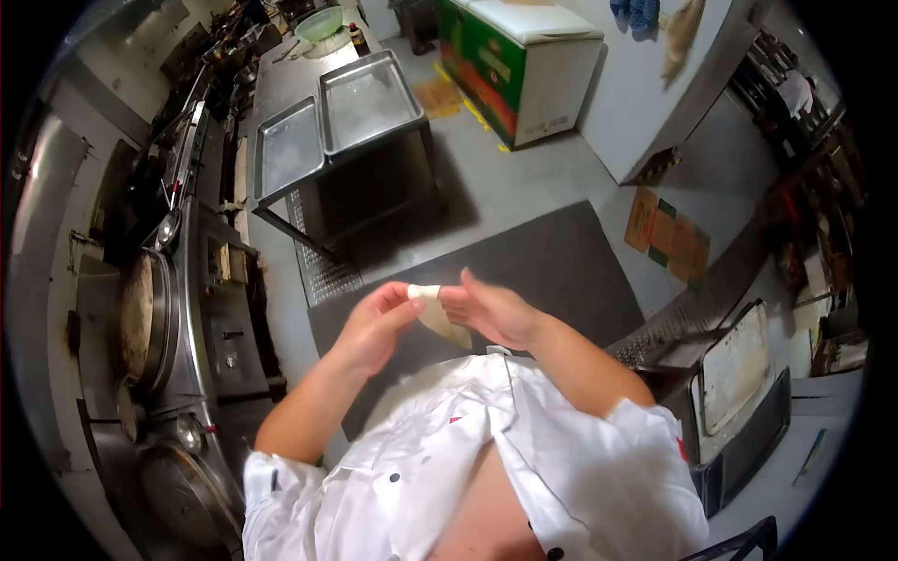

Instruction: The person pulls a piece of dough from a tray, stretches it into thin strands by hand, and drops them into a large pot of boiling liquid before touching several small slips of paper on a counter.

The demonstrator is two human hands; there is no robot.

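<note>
Pinching a small pale piece of dough [436, 316] between them, both hands meet in front of the chest, above a dark floor mat [533, 271]. The left hand [372, 325] is mostly closed, with thumb and forefinger nipped on the top edge of the dough and the other fingers curled under. The right hand [493, 310] grips the same top edge from the other side, its fingers bent over it and its palm half open. The dough hangs from that shared grip as a thin flap, its lower corner pointing down toward the white coat [486, 439].

Judging from how it droops, it looks light, soft and limp. It would likely stretch or tear if pulled hard, and it may cling to the fingers. The thicker edge at the top seems the safest place to take hold, with light fingertip pressure, rather than the thin hanging part. Whether it holds a filling I cannot tell.

Two steel trays [369, 93] sit on a stand ahead, well apart from the hands. A stove [178, 374] with a round pan [140, 318] runs along the left. A chest freezer [524, 65] stands farther off, and another tray [734, 365] lies to the right.
</note>
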